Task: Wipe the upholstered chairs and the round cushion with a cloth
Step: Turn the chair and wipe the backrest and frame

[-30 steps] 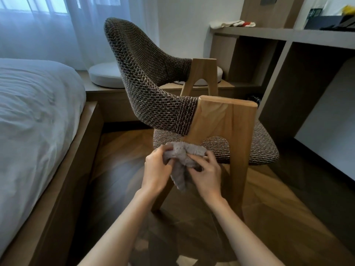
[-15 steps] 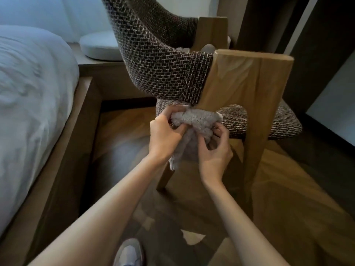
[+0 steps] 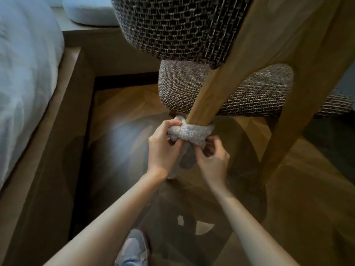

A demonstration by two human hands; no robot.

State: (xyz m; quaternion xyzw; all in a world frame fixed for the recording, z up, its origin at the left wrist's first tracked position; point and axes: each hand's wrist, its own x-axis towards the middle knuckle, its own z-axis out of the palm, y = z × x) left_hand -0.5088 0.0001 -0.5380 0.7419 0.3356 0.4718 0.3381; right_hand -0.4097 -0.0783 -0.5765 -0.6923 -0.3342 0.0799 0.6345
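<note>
Cloth (image 3: 189,132) wraps around a wooden leg (image 3: 206,93) of the upholstered chair (image 3: 182,29), just below the woven seat (image 3: 249,89) — both hands grasp it from the near side. The left hand (image 3: 163,148) pinches one end at the leg's left; the right hand (image 3: 211,160) clutches the bunched tail slightly lower, and neither is plainly nearer. The leg's long axis slants up and to the right, so the next wipe likely runs along it. The round cushion (image 3: 88,14) sits well apart, past the bed (image 3: 25,64).
</note>
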